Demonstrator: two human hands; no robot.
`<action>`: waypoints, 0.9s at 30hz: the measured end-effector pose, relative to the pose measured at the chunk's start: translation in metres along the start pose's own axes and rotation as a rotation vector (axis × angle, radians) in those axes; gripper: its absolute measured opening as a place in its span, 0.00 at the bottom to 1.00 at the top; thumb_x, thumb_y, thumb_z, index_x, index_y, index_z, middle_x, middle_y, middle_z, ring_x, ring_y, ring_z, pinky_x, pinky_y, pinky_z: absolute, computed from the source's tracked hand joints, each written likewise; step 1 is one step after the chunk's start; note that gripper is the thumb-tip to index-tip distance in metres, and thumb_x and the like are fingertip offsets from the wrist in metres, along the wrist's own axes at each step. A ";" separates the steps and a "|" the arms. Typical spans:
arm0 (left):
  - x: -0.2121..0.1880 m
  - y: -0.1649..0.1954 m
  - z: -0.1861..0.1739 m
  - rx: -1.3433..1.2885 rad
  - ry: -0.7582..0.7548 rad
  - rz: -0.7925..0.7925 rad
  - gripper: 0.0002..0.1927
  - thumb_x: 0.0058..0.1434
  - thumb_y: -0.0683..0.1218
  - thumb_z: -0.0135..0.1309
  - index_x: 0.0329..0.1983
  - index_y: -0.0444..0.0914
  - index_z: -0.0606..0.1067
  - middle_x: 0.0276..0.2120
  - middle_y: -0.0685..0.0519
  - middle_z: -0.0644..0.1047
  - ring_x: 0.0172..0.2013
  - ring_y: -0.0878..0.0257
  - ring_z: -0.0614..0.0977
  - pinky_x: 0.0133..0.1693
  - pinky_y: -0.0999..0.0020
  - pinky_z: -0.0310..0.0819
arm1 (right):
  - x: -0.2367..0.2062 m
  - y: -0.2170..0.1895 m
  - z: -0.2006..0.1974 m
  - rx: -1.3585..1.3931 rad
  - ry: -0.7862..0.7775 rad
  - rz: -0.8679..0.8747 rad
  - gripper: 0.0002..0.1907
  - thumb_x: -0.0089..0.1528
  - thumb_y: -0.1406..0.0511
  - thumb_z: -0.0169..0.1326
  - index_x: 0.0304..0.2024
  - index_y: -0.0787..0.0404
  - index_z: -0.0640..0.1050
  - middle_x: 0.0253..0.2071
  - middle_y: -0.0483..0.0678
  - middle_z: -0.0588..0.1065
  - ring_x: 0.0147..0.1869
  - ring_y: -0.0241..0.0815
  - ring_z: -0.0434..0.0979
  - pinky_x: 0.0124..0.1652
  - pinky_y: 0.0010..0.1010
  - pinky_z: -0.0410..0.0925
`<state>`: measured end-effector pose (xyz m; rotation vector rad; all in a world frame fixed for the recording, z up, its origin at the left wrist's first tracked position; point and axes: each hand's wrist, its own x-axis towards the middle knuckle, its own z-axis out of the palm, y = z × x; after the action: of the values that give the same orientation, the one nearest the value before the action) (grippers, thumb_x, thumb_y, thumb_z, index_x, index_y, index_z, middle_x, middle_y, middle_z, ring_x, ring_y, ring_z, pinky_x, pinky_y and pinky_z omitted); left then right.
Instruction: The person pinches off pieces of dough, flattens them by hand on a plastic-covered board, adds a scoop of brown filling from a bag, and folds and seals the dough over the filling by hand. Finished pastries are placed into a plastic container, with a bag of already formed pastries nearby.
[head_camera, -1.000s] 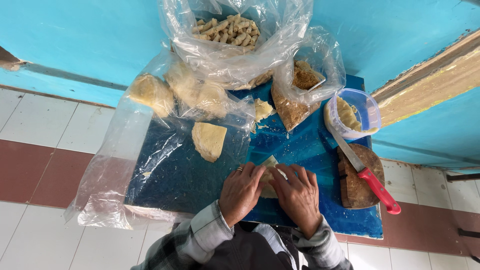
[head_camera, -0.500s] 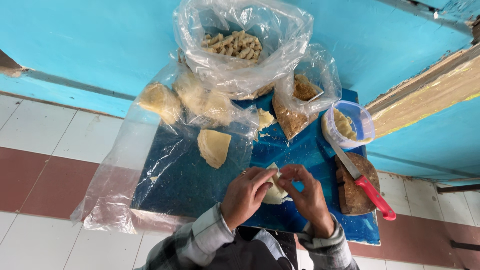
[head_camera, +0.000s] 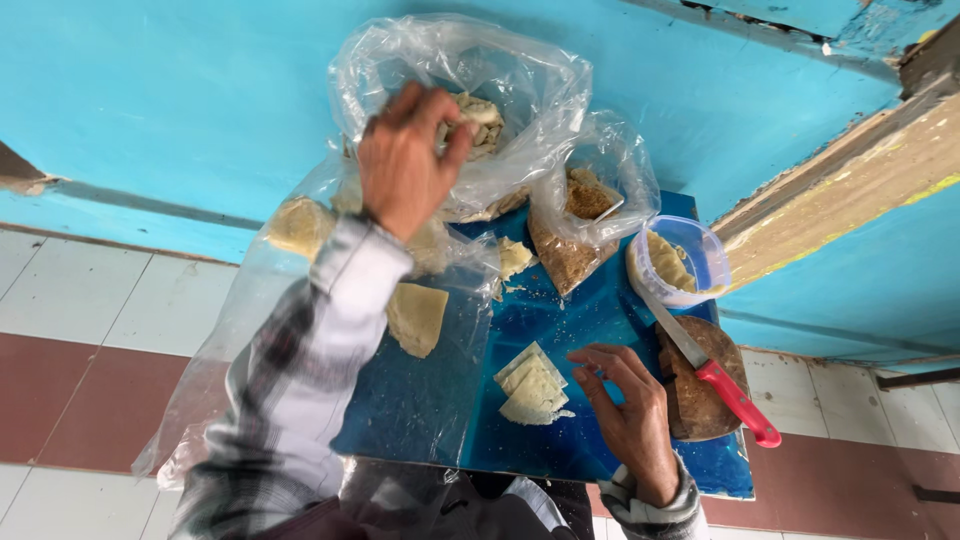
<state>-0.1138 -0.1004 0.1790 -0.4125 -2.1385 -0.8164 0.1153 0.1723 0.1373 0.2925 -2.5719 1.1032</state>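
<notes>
Down close, the right hand (head_camera: 630, 420) hovers low over the blue bench (head_camera: 560, 330), fingers (head_camera: 600, 362) loosely curled and parted with nothing between them, their tips just beside a small stack of pale folded wrappers (head_camera: 533, 385) lying flat on the bench. Right of that hand sits a round brown block (head_camera: 700, 385), and across it lies a knife (head_camera: 705, 365) with a red handle, its blade pointing up towards a clear tub (head_camera: 680, 262) of pale filling.

Left of the stack, one more wrapper piece (head_camera: 417, 318) rests under a spread sheet of clear plastic (head_camera: 230, 350) that hangs off the bench's left edge over the tiled floor (head_camera: 80, 320).

Further out, a small bag (head_camera: 580, 235) holds brown crumbs.

At the far end, the plaid-sleeved left hand (head_camera: 405, 165) is stretched out into the mouth of the big clear bag (head_camera: 520, 90) against the turquoise wall (head_camera: 180, 90), fingers pinched shut on a pale twisted piece (head_camera: 475, 112) from the heap inside.
</notes>
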 end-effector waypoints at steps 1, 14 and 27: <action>0.013 -0.009 0.010 0.059 -0.039 -0.028 0.09 0.68 0.49 0.64 0.39 0.42 0.77 0.37 0.53 0.78 0.35 0.58 0.82 0.42 0.58 0.73 | -0.001 0.002 -0.002 -0.018 0.009 -0.022 0.08 0.62 0.68 0.59 0.43 0.61 0.83 0.44 0.49 0.81 0.43 0.41 0.82 0.41 0.30 0.74; -0.142 0.071 -0.025 -0.158 -0.341 0.153 0.08 0.60 0.50 0.60 0.38 0.43 0.77 0.37 0.54 0.76 0.37 0.55 0.78 0.43 0.54 0.67 | 0.033 0.031 -0.051 -0.197 0.297 0.087 0.09 0.64 0.70 0.61 0.48 0.59 0.82 0.42 0.50 0.79 0.37 0.39 0.79 0.36 0.29 0.72; -0.257 0.112 -0.013 -0.214 -0.476 0.119 0.07 0.59 0.42 0.60 0.40 0.39 0.77 0.41 0.51 0.74 0.44 0.53 0.76 0.47 0.53 0.66 | 0.094 0.060 -0.013 -0.456 0.185 -0.218 0.10 0.63 0.69 0.61 0.48 0.54 0.84 0.45 0.48 0.79 0.49 0.52 0.77 0.47 0.41 0.70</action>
<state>0.1151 -0.0314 0.0327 -0.9143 -2.4330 -0.9529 0.0125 0.2168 0.1407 0.3272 -2.4644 0.4274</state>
